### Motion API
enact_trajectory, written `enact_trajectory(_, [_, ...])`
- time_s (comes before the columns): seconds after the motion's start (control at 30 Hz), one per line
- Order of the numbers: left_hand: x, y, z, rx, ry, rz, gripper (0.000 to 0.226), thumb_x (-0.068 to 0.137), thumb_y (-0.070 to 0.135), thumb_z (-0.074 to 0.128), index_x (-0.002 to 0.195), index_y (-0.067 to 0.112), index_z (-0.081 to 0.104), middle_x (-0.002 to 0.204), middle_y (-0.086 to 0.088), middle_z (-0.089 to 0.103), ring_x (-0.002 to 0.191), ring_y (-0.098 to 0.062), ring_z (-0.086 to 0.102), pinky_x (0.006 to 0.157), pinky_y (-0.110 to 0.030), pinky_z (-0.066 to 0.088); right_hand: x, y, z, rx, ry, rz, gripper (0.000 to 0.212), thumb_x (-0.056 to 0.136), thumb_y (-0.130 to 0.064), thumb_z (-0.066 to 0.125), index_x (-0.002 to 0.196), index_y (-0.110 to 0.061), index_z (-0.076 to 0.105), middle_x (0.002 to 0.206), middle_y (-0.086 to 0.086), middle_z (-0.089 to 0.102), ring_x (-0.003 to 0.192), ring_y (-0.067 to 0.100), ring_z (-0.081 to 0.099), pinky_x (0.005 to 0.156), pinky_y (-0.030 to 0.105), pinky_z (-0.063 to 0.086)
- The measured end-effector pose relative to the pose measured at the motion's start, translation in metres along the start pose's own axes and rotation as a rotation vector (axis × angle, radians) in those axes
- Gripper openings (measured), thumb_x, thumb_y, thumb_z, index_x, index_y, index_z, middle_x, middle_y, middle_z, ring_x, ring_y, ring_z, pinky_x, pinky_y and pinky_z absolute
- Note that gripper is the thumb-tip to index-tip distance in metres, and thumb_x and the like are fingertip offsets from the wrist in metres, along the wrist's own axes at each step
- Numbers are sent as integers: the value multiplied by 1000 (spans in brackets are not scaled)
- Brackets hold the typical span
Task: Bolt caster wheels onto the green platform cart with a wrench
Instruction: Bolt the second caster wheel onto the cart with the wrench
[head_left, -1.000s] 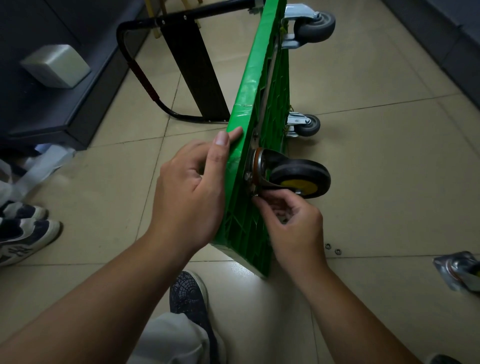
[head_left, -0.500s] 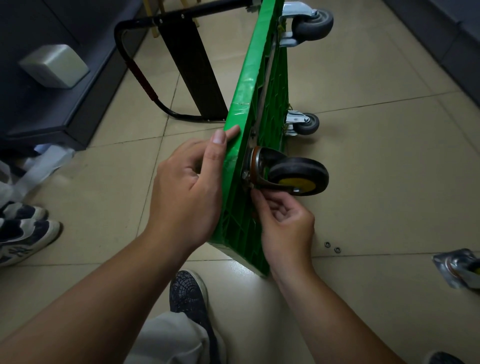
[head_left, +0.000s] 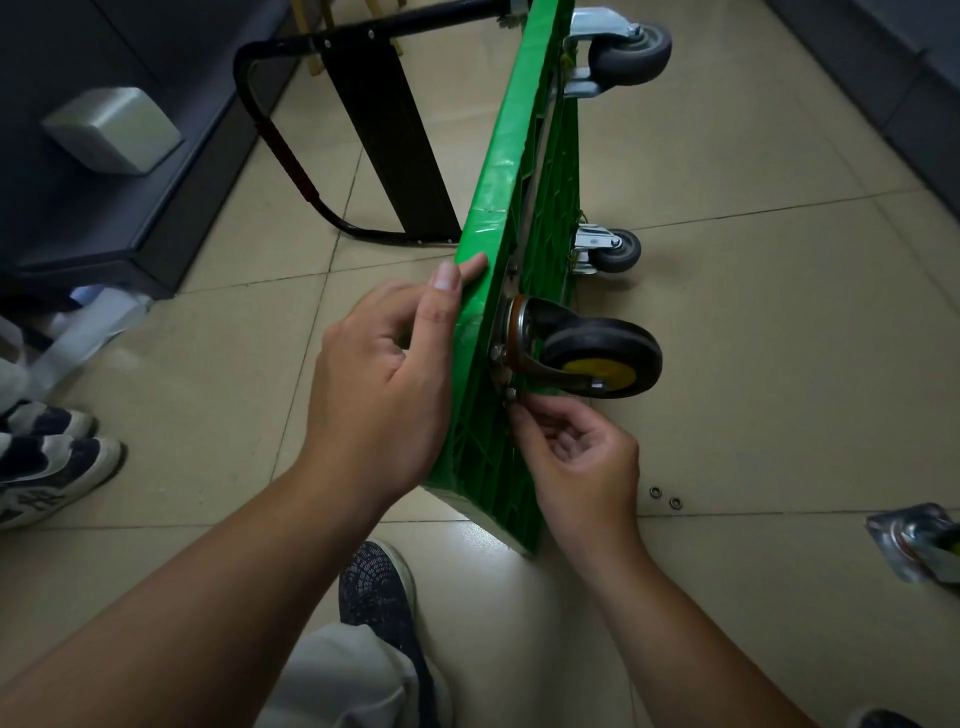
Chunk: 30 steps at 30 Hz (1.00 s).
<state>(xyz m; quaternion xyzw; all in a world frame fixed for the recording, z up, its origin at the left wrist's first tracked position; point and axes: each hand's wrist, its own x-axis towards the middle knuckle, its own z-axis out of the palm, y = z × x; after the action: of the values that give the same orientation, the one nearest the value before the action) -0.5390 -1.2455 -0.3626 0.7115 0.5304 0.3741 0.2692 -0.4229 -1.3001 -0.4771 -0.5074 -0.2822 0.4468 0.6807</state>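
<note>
My left grip is clamping the edge of the green platform cart; my right grip is pinching a nut under the caster wheel, best started square.

On the floor, on its edge: platform cart. Against its left face, left grip; on the right face, right grip at a nut, just under the mounted caster. Further right, two washers, loose caster.
</note>
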Motion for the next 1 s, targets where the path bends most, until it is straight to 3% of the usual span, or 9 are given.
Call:
enact_trajectory(0.3, [-1, 1, 0, 0, 5, 8, 47, 104, 56, 33, 130, 38, 68, 110, 15, 69, 108, 0, 60, 94, -38, 52, -1, 17, -5, -96, 8, -38, 21, 91, -3, 68, 87, -23, 73, 79, -2, 74, 77, 16, 71, 71, 21, 54])
enact_trajectory(0.43, [0, 0, -1, 0, -4, 10, 48, 103, 56, 33, 131, 37, 67, 113, 22, 67, 112, 5, 58, 92, -29, 49, -2, 41, -31, -316, 180, -60, 18, 92, -6, 66, 86, -22, 70, 73, -10, 70, 71, 5, 68, 66, 17, 52])
enact_trajectory(0.57, [-1, 1, -2, -12, -2, 13, 42, 106, 50, 36, 131, 36, 67, 111, 19, 69, 109, 3, 60, 88, -28, 50, -6, 99, -80, -557, 401, 139, 13, 92, -12, 65, 86, -24, 64, 81, -3, 71, 71, 1, 66, 64, 18, 52])
enact_trajectory(0.63, [-1, 0, -3, -13, 6, 13, 40, 107, 48, 37, 132, 36, 67, 110, 20, 69, 106, 4, 60, 82, -23, 49, -10, 133, -109, -783, 311, 231, 9, 87, -19, 72, 92, -17, 65, 92, 4, 68, 87, 17, 67, 73, 31, 52])
enact_trajectory(0.7, [-1, 0, -3, -24, 3, 7, 39, 108, 44, 38, 132, 34, 67, 107, 26, 67, 106, 10, 59, 79, -11, 44, -18, 160, -132, -1074, 126, 290, 33, 82, -28, 79, 106, -11, 66, 105, 10, 63, 103, 31, 59, 85, 39, 48])
enact_trajectory(0.8, [-3, 3, -1, -54, 11, 4, 36, 109, 38, 40, 130, 30, 68, 105, 23, 68, 103, 11, 59, 77, -3, 40, -26, 175, -151, -1291, -54, 391, 52, 82, -38, 78, 123, -12, 60, 118, 10, 57, 113, 29, 52, 92, 39, 46])
enact_trajectory(0.9, [-3, 3, -2, -49, 8, 7, 36, 109, 36, 40, 130, 28, 68, 105, 23, 68, 101, 11, 60, 77, -2, 39, -33, 185, -163, -1415, -151, 446, 47, 83, -39, 75, 120, -16, 57, 116, 6, 56, 112, 26, 52, 90, 37, 47])
enact_trajectory(1.0, [-3, 2, -3, -53, 5, 24, 35, 109, 33, 40, 128, 26, 69, 101, 24, 68, 97, 9, 61, 78, -3, 39, -40, 200, -175, -1474, -222, 391, 33, 86, -29, 74, 110, -14, 57, 106, 7, 56, 103, 28, 54, 83, 39, 47])
